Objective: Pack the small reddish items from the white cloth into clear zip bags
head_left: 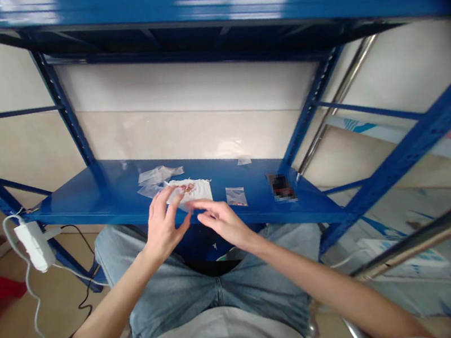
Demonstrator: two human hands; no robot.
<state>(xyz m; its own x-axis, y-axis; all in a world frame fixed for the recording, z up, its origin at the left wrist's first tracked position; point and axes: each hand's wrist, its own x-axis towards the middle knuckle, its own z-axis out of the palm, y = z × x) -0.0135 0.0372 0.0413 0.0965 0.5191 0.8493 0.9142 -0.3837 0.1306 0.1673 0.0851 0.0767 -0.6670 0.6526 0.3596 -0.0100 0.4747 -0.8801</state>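
Observation:
My left hand [162, 224] is curled over the front edge of the blue shelf, thumb and fingers around what looks like a small clear plastic bag [186, 207], which is hard to make out. Facing it from the right, my right hand [225, 221] has its index finger stretched toward the bag and its thumb apart below. Just beyond the fingers lies a white cloth or sheet [202, 187] bearing a small heap of reddish, copper-coloured pieces [187, 188]. To the right of my hands a small clear zip bag [236, 196] lies flat with a few little pieces at its bottom.
Clear plastic bags [160, 173] lie at the back left of the blue shelf [119, 177]. Another small bag [243, 160] is near the back edge. A blurred-out dark item [282, 187] lies at right. A white power strip [35, 245] hangs left. An upper shelf [199, 2] spans overhead.

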